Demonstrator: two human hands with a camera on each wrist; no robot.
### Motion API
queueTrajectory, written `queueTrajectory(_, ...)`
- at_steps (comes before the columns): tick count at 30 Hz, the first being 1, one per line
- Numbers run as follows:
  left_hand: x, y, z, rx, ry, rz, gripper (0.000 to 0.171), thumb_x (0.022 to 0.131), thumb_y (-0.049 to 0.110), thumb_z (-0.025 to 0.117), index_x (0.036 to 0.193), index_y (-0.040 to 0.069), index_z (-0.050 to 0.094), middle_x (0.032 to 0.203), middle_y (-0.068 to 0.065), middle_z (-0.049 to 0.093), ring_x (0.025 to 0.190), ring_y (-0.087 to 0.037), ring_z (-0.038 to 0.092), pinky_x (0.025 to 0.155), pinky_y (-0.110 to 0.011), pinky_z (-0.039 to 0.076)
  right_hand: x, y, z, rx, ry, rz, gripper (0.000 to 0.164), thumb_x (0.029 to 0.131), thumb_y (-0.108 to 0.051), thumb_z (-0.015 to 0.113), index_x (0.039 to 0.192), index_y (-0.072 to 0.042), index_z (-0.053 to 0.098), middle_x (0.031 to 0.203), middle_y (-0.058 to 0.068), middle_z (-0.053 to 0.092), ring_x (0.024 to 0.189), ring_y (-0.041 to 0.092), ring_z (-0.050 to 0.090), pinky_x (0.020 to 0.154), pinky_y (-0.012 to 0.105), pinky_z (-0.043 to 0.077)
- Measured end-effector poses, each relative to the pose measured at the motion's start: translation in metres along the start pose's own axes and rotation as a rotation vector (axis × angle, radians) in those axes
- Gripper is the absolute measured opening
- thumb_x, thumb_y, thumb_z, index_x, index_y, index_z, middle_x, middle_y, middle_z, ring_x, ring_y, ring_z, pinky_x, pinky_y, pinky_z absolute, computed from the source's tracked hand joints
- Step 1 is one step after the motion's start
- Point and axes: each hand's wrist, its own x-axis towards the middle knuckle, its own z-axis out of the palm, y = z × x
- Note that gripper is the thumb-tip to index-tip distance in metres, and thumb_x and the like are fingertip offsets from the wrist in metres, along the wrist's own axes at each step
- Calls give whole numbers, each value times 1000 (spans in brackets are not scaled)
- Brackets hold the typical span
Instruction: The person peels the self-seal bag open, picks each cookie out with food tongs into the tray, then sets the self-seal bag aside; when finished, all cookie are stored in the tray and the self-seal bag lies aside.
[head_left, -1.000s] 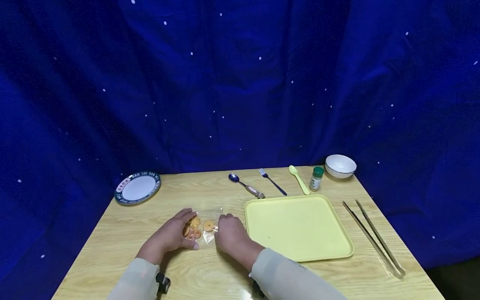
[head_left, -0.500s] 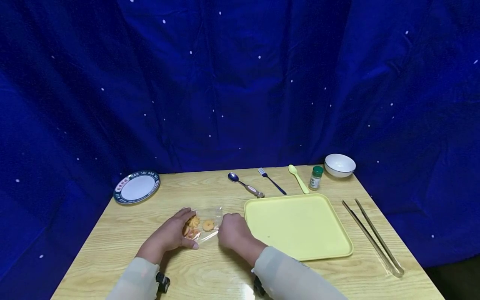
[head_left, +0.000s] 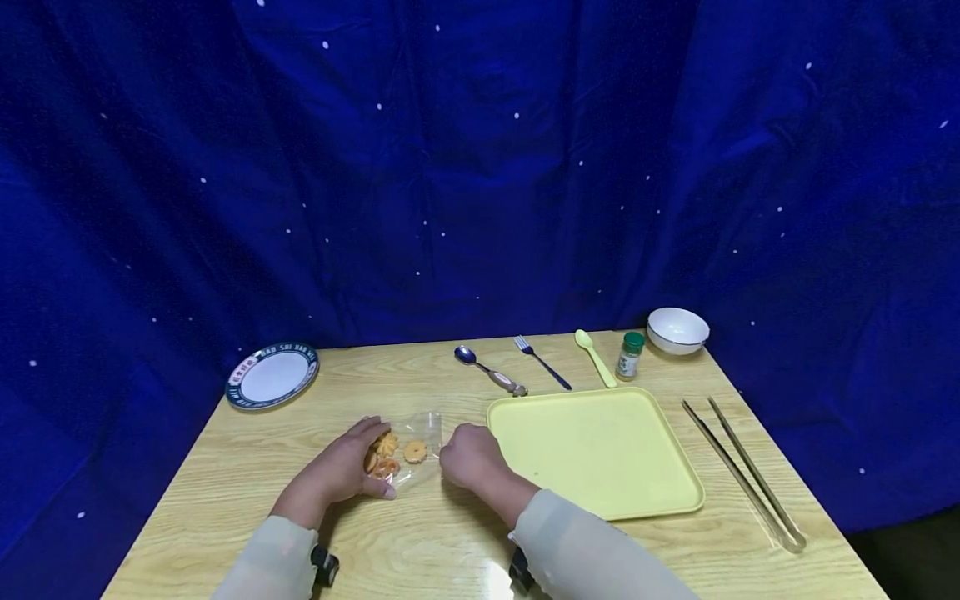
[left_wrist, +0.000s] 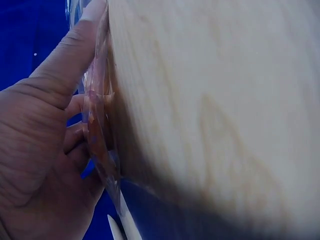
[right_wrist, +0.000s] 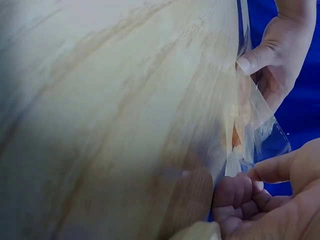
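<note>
A clear plastic bag of cookies (head_left: 415, 452) lies on the table, with ring-shaped, flower-shaped and reddish cookies showing through it. My left hand (head_left: 341, 467) holds the bag's left part, thumb on the near side and fingers on the far side. In the left wrist view, the left thumb (left_wrist: 70, 62) lies along the bag (left_wrist: 100, 120). My right hand (head_left: 474, 458) has curled fingers and pinches the bag's right end. The right wrist view shows its thumb and forefinger meeting at the plastic; the right hand (right_wrist: 255, 195) partly hides that spot.
A yellow tray (head_left: 596, 454) lies just right of my right hand. Tongs (head_left: 742, 475) rest beyond it. Behind are a spoon (head_left: 490, 371), fork (head_left: 542, 362), yellow spoon (head_left: 596, 358), green-capped jar (head_left: 629, 357) and white bowl (head_left: 678, 331). A blue-rimmed plate (head_left: 272, 377) sits far left.
My right hand has shifted slightly right, away from the ring-shaped cookie, and more of the bag's right end shows. My left hand stays in place on the bag.
</note>
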Motion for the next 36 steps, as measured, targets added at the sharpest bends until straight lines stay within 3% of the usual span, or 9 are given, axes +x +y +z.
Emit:
queueTrajectory(13, 1, 1, 0, -2, -3, -3, 113, 64, 47, 95, 156, 12, 41, 167, -14, 28, 151, -42, 31, 118, -58, 35, -2, 2, -4, 50, 9, 5, 45, 89, -13, 52, 48, -19, 33, 47, -5, 28, 43, 15, 35, 42, 28, 30)
queueTrajectory(22, -1, 2, -2, 5, -20, -10, 112, 65, 48, 94, 157, 12, 40, 167, -14, 27, 152, -42, 29, 117, -59, 35, -6, 1, -5, 95, -14, -66, 55, 96, -34, 58, 45, -19, 44, 41, -9, 41, 47, 14, 47, 50, 28, 40)
queueTrajectory(28, -1, -2, -2, 11, -23, -4, 111, 66, 49, 93, 157, 13, 40, 168, -13, 27, 152, -41, 29, 117, -59, 36, 0, 0, 3, 49, 16, -101, 61, 92, -41, 69, 46, -22, 35, 43, -12, 28, 41, 9, 29, 42, 25, 27)
queueTrajectory(32, 0, -2, -2, 12, -21, 7, 111, 67, 49, 93, 157, 12, 40, 167, -14, 27, 153, -40, 27, 118, -59, 36, 7, -3, 6, -41, 45, -113, 54, 90, -42, 73, 52, -17, 46, 51, -6, 42, 47, 12, 40, 45, 27, 36)
queueTrajectory(36, 0, 0, -1, 1, -19, 11, 110, 67, 46, 93, 157, 11, 40, 167, -14, 27, 154, -39, 25, 119, -58, 35, 12, -7, 9, -144, 59, -107, 39, 89, -41, 76, 76, -6, 67, 76, 5, 62, 65, 18, 59, 59, 32, 52)
